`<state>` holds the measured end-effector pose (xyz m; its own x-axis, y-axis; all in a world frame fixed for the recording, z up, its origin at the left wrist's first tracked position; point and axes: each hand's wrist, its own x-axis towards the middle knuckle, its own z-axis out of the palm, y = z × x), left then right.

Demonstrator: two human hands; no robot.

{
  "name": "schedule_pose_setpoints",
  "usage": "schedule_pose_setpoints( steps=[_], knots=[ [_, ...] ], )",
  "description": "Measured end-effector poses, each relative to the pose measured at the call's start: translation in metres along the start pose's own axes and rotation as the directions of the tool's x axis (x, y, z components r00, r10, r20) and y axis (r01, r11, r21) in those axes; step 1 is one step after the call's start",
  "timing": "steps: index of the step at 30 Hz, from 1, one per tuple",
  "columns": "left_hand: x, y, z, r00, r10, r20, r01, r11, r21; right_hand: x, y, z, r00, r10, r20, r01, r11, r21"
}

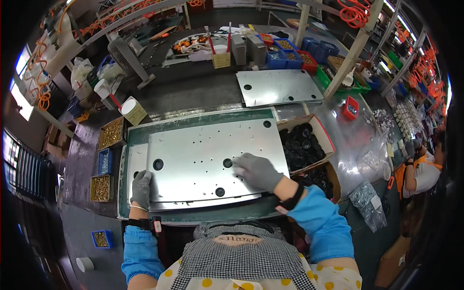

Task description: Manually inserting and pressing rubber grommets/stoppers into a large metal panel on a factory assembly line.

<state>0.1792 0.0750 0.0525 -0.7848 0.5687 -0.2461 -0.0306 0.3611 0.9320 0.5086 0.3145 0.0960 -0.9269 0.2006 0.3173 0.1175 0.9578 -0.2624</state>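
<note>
A flat silver metal panel (188, 140) with small holes lies before me on top of another panel (137, 157). Round black rubber plugs sit in it, among them one plug (158, 164) at its left and one (227, 163) near the middle. My left hand (141, 189), in a grey glove, grips the panel's left edge with its fingers together. Over the panel, right of the middle plug, is my gloved right hand (259, 172). Its fingertips are smeared by motion, so whether they hold anything is hidden.
Boxes of black plugs (304, 145) stand at the panel's right. Trays of brass-coloured parts (112, 133) line the left, beside a blue bin (105, 162). Stacked metal panels (278, 84) lie farther back. A fan (124, 53) stands back left; another person (420, 174) works far right.
</note>
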Motion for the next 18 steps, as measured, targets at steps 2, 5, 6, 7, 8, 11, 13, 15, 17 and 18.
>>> schedule_pose_setpoints(
  steps=[2,5,6,7,8,11,13,15,17,18],
  knots=[
    [-0.002,0.002,0.0,0.999,0.049,0.002,-0.049,0.997,0.064,0.018,-0.01,0.017,0.986,0.07,0.152,-0.042,0.983,-0.179],
    [0.001,0.001,0.0,0.999,0.029,0.04,-0.026,0.997,-0.069,0.033,-0.015,0.028,0.862,0.388,0.326,-0.411,0.912,0.001],
    [0.002,0.0,-0.001,0.998,0.006,0.055,-0.002,0.998,-0.069,0.031,-0.012,0.023,0.854,0.321,0.41,-0.374,0.926,0.055],
    [0.003,-0.001,-0.002,0.998,0.011,0.066,-0.005,0.996,-0.093,0.023,-0.011,0.014,0.857,0.329,0.397,-0.382,0.922,0.062],
    [0.004,-0.002,-0.004,0.997,-0.007,0.08,0.014,0.997,-0.077,0.013,-0.01,0.004,0.867,0.323,0.379,-0.379,0.922,0.081],
    [0.005,-0.005,-0.008,0.991,-0.038,0.131,0.057,0.988,-0.145,-0.035,0.007,-0.034,0.788,0.535,0.304,-0.569,0.822,0.03],
    [0.006,-0.005,-0.01,0.983,-0.002,0.182,0.027,0.991,-0.135,-0.08,0.022,-0.062,0.62,0.712,0.33,-0.743,0.668,-0.046],
    [0.006,-0.004,-0.01,0.985,-0.012,0.174,0.039,0.988,-0.148,-0.12,0.029,-0.078,0.512,0.794,0.328,-0.8,0.579,-0.155],
    [0.006,-0.001,-0.011,0.983,-0.039,0.181,0.049,0.997,-0.052,-0.139,0.031,-0.071,0.474,0.808,0.348,-0.79,0.565,-0.236],
    [0.006,0.002,-0.011,0.983,-0.035,0.18,0.045,0.998,-0.05,-0.143,0.032,-0.065,0.479,0.828,0.292,-0.825,0.538,-0.171]
  ],
)
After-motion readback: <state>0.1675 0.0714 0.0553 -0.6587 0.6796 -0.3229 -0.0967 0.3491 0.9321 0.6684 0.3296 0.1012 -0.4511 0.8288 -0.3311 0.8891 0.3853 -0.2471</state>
